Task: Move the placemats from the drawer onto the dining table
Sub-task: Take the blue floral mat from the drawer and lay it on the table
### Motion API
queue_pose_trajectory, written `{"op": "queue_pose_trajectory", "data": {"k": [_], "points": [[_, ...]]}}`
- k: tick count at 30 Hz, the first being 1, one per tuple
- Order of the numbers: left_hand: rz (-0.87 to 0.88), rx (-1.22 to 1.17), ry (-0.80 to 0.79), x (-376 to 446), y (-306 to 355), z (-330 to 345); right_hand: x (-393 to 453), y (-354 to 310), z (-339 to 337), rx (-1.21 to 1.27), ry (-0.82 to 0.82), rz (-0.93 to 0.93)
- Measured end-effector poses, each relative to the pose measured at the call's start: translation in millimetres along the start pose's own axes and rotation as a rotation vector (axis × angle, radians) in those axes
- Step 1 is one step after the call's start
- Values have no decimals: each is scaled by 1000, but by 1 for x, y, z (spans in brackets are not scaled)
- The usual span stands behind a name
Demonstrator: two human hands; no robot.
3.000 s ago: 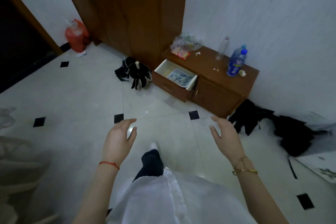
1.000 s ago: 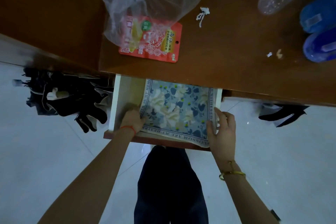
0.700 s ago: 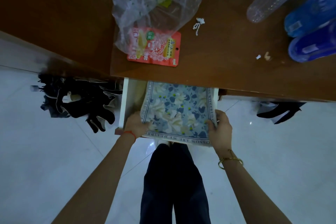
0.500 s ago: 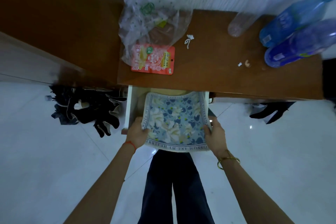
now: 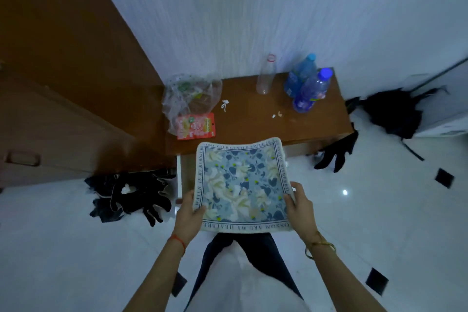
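Note:
A square placemat [image 5: 241, 186] with a blue and cream flower print and a lettered border is held up flat in front of me, above the open drawer [image 5: 182, 177]. My left hand [image 5: 188, 213] grips its near left edge with the thumb on top. My right hand [image 5: 300, 206] grips the near right edge the same way. The mat hides most of the drawer's inside; only the white left wall and a strip of the bottom show. The dining table is not in view.
The low wooden cabinet [image 5: 253, 119] holds a plastic bag [image 5: 190, 99], a red snack packet [image 5: 196, 125], a clear empty bottle [image 5: 266, 76] and two blue bottles [image 5: 307, 88]. Black clothes [image 5: 131, 195] lie on the white tiled floor left of the drawer, more black cloth [image 5: 390, 111] at the right.
Both hands have lifted the placemat up and out of the drawer toward me. My head has risen, so the cabinet looks smaller and farther.

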State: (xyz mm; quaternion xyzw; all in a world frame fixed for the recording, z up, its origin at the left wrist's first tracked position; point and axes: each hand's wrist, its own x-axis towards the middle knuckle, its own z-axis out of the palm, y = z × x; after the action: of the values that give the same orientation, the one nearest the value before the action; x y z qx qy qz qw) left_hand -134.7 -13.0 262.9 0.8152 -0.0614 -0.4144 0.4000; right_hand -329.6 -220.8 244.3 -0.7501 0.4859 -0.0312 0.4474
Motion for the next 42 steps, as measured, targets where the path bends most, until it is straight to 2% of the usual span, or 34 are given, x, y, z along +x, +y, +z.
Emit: {"op": "queue_pose_trajectory", "data": {"k": [6,11,20,25,32,42], "points": [[186,20,-83,-43,53,12,-58,-11,-60,84,193,-15],[336,35,-218,-63,99,42,-100,1,-105,144,344,28],[582,153,-484,-89,177,143,-167,50,-192,260,634,143],[676,254,-682,-132,210,249,-221,111,-248,262,818,275],[687,327,-965,-207,227,410,-308,209,-322,290,1065,456],[724,575,-1304,-310,241,608,-400,290,-361,449,1398,758]]}}
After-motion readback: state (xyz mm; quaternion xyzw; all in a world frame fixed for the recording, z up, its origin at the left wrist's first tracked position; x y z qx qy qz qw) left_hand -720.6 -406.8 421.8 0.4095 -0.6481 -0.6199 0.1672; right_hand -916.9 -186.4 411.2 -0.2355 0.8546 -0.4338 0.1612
